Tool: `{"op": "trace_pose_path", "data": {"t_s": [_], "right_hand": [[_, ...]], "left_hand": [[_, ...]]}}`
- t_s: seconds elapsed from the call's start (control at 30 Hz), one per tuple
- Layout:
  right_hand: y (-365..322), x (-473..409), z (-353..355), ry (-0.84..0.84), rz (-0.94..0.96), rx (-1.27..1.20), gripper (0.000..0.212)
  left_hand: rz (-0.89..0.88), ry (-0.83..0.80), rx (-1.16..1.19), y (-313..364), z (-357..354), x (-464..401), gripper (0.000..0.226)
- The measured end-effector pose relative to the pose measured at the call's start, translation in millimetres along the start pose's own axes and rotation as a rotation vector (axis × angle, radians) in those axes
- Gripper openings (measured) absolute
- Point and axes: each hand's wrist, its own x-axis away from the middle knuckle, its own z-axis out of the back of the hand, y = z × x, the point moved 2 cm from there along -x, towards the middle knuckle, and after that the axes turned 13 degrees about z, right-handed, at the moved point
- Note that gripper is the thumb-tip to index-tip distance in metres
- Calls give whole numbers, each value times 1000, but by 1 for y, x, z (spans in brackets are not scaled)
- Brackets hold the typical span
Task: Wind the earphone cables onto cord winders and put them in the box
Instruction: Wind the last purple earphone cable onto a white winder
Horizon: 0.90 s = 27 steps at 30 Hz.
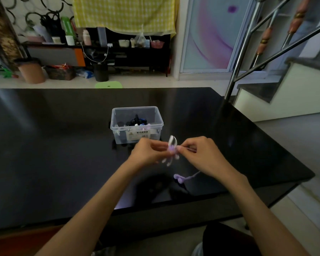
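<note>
Purple earbuds [179, 177] dangle just above my dark surface [63, 154]. My left hand [148, 154] pinches the white cord winder [172, 145], right hand [201, 154] pinches the cable beside it. Clear box [137, 124] sits just behind.

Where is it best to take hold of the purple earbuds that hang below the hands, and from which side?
Probably pinch the purple cable just above the purple earbuds, coming from the right and slightly above. The buds dangle free under the right hand, just over the black table, so the cable is the clear, thin part to grip. The left hand is busy holding the white cord winder.
</note>
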Motion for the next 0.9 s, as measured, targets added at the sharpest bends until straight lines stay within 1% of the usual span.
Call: {"op": "trace_pose_path", "data": {"t_s": [0.07,0.13,0.2,0.27,0.33,0.4,0.43,0.5,0.6,0.67,0.7,0.73,0.77,0.8,0.83,0.9], "right_hand": [[2,1,10,-27,-25,-75,15],[6,4,18,-44,-63,-212,14],[8,8,22,-41,-115,-372,25],[10,9,21,-53,-153,-525,35],[13,7,16,-17,-189,-618,32],[13,3,9,68,-194,-621,23],[11,1,7,126,-174,-562,21],[10,-2,1,194,-108,-341,20],[7,-2,-5,157,-43,-61,19],[3,0,-5,110,8,58,17],[0,2,-4,82,25,81,16],[-3,3,-3,56,26,86,16],[-6,4,-1,37,17,79,15],[-9,5,1,19,1,65,15],[-9,5,4,2,-26,41,13],[-7,7,10,-21,-59,-17,15]], "left_hand": [[71,-260,-131,7,4,7,29],[132,-438,-170,8,10,12,31],[146,-573,-117,5,14,13,35],[123,-625,50,6,14,14,34],[102,-558,333,11,9,13,32],[93,-432,571,13,2,10,31],[90,-372,648,11,-4,8,30],[98,-271,779,8,-15,6,27],[117,-99,876,6,-25,6,16],[88,50,823,1,-24,4,14],[48,140,724,-3,-21,-1,18],[2,217,576,-7,-17,-5,25],[-45,243,390,-9,-13,-6,32],[-67,221,223,-8,-11,-5,35],[-64,162,95,-7,-10,-5,32],[-16,-31,-35,-3,-7,-3,24]]}}
